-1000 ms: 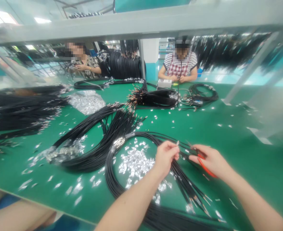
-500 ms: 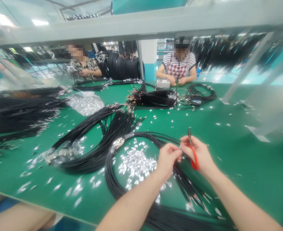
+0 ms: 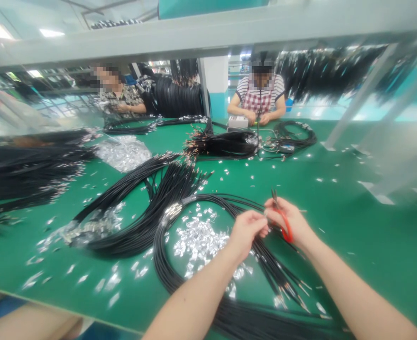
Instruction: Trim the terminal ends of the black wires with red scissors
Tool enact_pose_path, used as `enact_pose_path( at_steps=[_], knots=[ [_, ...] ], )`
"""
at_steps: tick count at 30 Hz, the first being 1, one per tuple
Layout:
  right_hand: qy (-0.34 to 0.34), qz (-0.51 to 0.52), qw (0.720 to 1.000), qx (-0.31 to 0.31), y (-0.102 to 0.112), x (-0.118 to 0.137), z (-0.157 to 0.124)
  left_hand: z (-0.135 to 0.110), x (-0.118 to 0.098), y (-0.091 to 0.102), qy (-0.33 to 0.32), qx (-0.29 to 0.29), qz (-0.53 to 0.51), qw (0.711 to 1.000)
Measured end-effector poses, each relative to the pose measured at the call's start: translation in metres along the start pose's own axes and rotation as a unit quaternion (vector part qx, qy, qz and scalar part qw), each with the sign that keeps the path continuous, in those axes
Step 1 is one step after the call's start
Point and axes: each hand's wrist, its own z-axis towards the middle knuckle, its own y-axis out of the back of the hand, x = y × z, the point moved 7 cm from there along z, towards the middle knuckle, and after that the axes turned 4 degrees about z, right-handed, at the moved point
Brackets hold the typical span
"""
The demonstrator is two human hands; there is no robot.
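My right hand (image 3: 296,222) is closed on a pair of scissors (image 3: 287,229) with red handles, their dark blades pointing up and away. The fingertips of my left hand (image 3: 246,230) are pinched together and meet those of my right hand. Whatever is between them is too small to make out. Below both hands lies a looped bundle of black cables (image 3: 161,257), its stripped ends (image 3: 289,289) spread toward the lower right. Inside the loop is a heap of small silvery pieces (image 3: 197,238).
More black cable bundles (image 3: 148,226) lie to the left, with a clear bag of silvery pieces (image 3: 123,153) behind them. Loose pieces are scattered over the green table (image 3: 364,250). A grey metal frame (image 3: 208,42) crosses overhead. Two people sit across the table.
The view has shifted slightly. My hands stay together at nearly the same place, and the scissors have tilted a little to the left.
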Motion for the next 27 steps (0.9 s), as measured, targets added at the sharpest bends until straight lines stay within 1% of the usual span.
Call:
enact_pose_path(
  at_steps=[3, 5, 8, 10, 13, 16, 19, 22, 24, 25, 27],
  knots=[
    [0.018, -0.045, 0.998, -0.047, 0.006, 0.008, -0.007, -0.002, -0.004, 0.006, -0.034, -0.053, 0.034, 0.997],
    [0.033, -0.064, 0.996, -0.046, 0.003, 0.016, -0.013, -0.003, -0.004, 0.009, -0.050, -0.087, 0.066, 0.993],
    [0.067, -0.096, 0.993, -0.024, -0.006, 0.027, -0.017, -0.006, -0.005, 0.013, -0.074, -0.120, 0.100, 0.985],
    [0.084, -0.106, 0.991, -0.015, -0.010, 0.030, -0.017, -0.007, -0.005, 0.013, -0.082, -0.125, 0.112, 0.982],
    [0.090, -0.093, 0.992, -0.009, -0.008, 0.028, -0.013, -0.006, -0.006, 0.012, -0.069, -0.111, 0.106, 0.986],
    [0.079, -0.087, 0.993, -0.014, -0.002, 0.020, -0.009, -0.004, -0.010, 0.011, -0.054, -0.098, 0.056, 0.992],
    [0.075, -0.145, 0.987, 0.002, 0.001, 0.012, -0.010, -0.001, -0.011, 0.010, -0.028, -0.086, -0.005, 0.996],
    [0.104, -0.250, 0.962, 0.030, -0.001, 0.009, -0.016, 0.002, -0.006, 0.009, -0.001, -0.064, -0.039, 0.997],
    [0.144, -0.329, 0.933, 0.027, 0.001, 0.012, -0.020, 0.003, -0.004, 0.010, 0.005, -0.058, -0.046, 0.997],
    [0.170, -0.372, 0.912, 0.020, 0.002, 0.015, -0.021, 0.003, -0.003, 0.010, 0.007, -0.055, -0.046, 0.997],
    [0.231, -0.461, 0.857, 0.004, 0.004, 0.022, -0.024, 0.004, -0.002, 0.010, 0.016, -0.048, -0.044, 0.998]
  ],
)
